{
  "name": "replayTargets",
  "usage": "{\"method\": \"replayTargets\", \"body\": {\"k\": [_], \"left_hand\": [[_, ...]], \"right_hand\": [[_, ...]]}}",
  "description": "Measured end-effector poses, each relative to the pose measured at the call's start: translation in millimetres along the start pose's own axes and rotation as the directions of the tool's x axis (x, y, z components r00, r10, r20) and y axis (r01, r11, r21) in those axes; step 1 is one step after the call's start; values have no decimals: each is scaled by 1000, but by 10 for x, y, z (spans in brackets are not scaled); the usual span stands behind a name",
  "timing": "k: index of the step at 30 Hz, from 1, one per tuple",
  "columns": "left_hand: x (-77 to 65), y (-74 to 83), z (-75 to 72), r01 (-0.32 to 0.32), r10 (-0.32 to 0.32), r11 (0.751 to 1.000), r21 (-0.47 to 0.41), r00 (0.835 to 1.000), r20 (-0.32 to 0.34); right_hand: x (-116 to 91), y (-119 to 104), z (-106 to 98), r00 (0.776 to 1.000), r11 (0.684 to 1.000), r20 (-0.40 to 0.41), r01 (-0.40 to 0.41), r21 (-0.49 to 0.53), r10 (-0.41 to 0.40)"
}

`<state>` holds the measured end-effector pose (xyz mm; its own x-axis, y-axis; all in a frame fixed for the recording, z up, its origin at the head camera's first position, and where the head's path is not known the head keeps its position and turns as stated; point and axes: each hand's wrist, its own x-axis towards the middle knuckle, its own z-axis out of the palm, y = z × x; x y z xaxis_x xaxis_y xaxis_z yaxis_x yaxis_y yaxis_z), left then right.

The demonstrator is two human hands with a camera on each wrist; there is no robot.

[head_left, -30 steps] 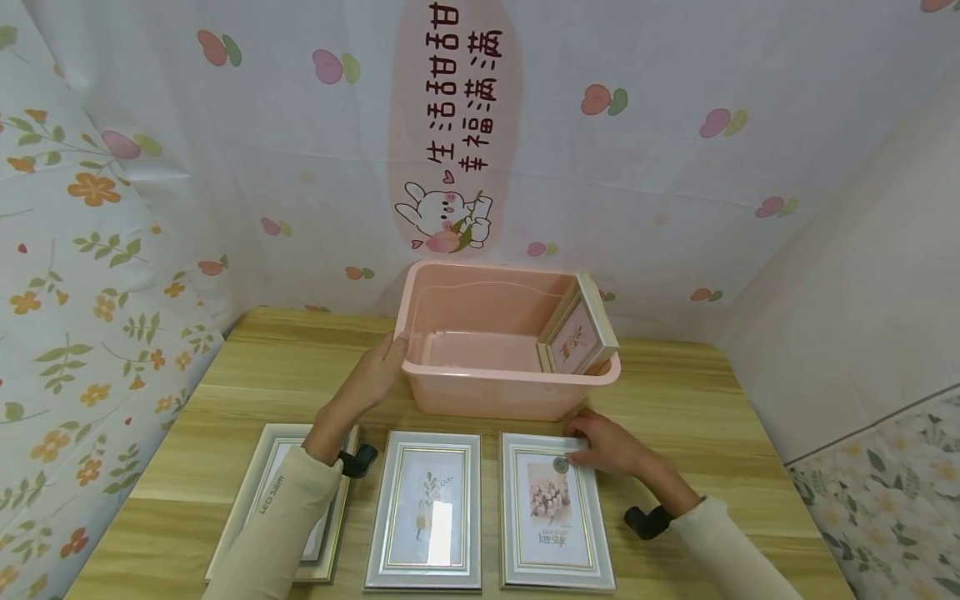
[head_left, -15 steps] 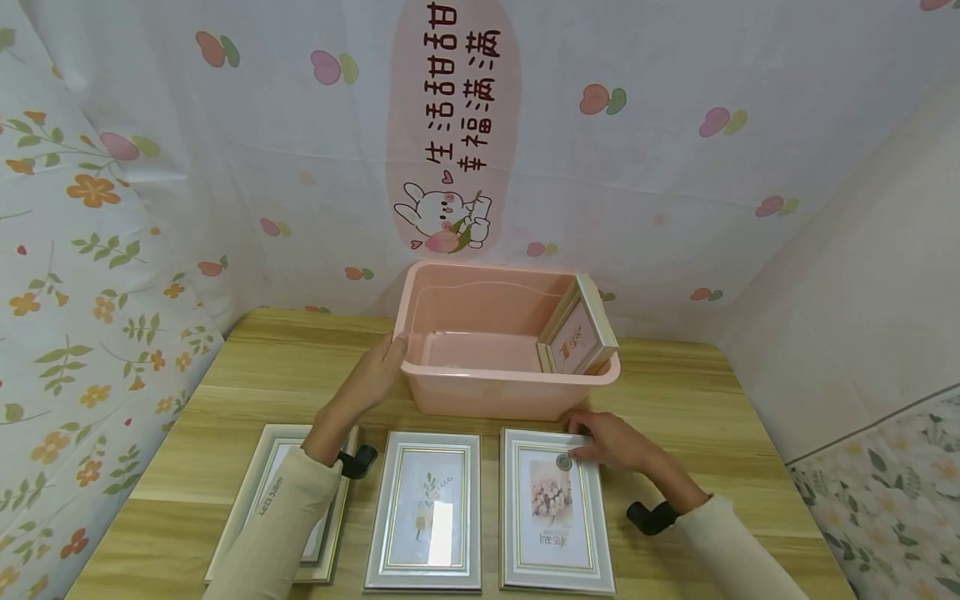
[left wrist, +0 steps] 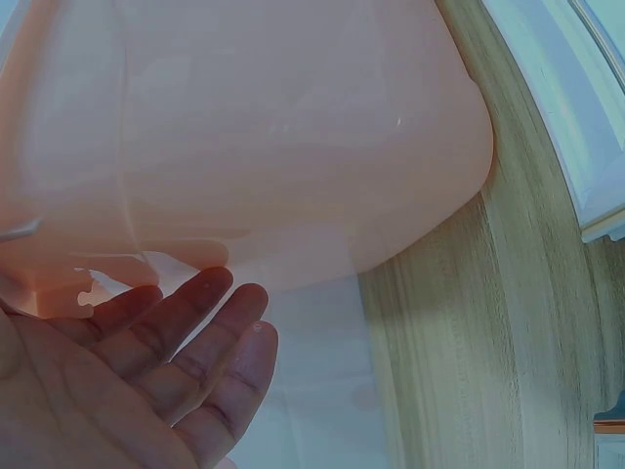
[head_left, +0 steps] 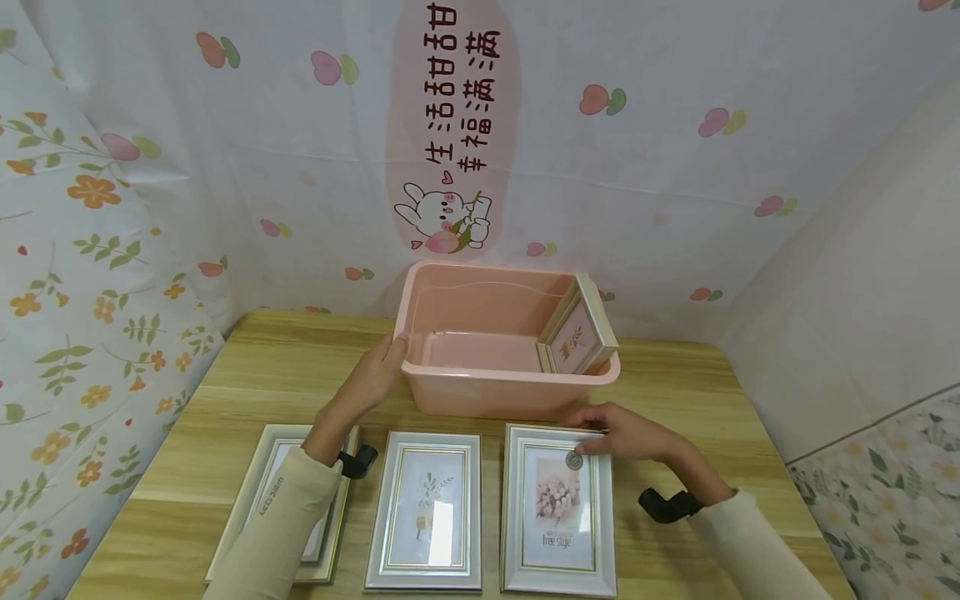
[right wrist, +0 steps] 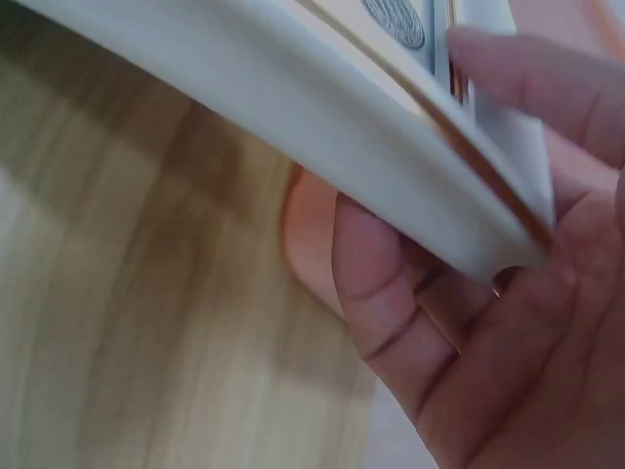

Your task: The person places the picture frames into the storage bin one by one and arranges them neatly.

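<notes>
A silver-white picture frame [head_left: 558,508] with a flower picture and round sticker lies at the right of a row. My right hand [head_left: 628,435] grips its far right corner, thumb on the face and fingers curled beneath. That far end is raised off the table; in the right wrist view the frame's edge [right wrist: 254,117] slants above the wood. My left hand [head_left: 375,372] holds the left rim of a pink plastic bin [head_left: 487,392], thumb over the rim; in the left wrist view its fingers [left wrist: 229,391] lie along the bin's outer wall.
Another silver-white frame [head_left: 425,575] lies in the middle of the row, and one more frame [head_left: 327,558] is partly under my left sleeve. Inside the bin, cream frames [head_left: 598,317] lean at the right end. A printed cloth [head_left: 300,208] hangs behind the wooden table [head_left: 667,375].
My right hand has moved slightly up and to the right, raising the far end of the right picture frame. The left hand and the bin have stayed in place.
</notes>
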<state>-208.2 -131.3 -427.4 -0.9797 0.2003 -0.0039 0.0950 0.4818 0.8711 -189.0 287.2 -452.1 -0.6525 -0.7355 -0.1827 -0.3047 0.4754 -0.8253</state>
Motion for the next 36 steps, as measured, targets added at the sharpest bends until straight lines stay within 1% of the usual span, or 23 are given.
{"method": "replayTargets", "body": {"k": [4,7,12,16,18,22,27,33,36], "left_hand": [[0,-2,-1,-4,4,1000,-3,1000,3],[-3,0,1,-12,12,1000,-7,1000,2],[-4,7,4,-22,22,1000,-18,1000,0],[-3,9,6,-24,24,1000,-11,1000,3],[-6,12,6,-21,21,1000,-10,1000,1],[-5,6,4,-18,18,1000,-7,1000,-1],[-3,2,7,-10,10,1000,-4,1000,-2],[-8,-3,5,-13,13,1000,-6,1000,-3],[-5,-3,-1,-11,11,1000,1,1000,-4]], "right_hand": [[-31,-100,-35,997,998,72,-2,59,-2],[-45,-142,-39,995,996,104,2,92,-12],[-67,-191,-45,993,994,121,-10,107,-3],[-96,-225,-82,992,991,127,-28,134,11],[-112,-247,-109,992,987,126,-25,157,5],[-140,-303,-163,993,982,111,7,191,-29],[-165,-364,-206,995,982,80,47,185,-63],[-162,-452,-248,998,984,27,57,172,-63],[-161,-517,-270,999,986,-11,44,161,-43]]}}
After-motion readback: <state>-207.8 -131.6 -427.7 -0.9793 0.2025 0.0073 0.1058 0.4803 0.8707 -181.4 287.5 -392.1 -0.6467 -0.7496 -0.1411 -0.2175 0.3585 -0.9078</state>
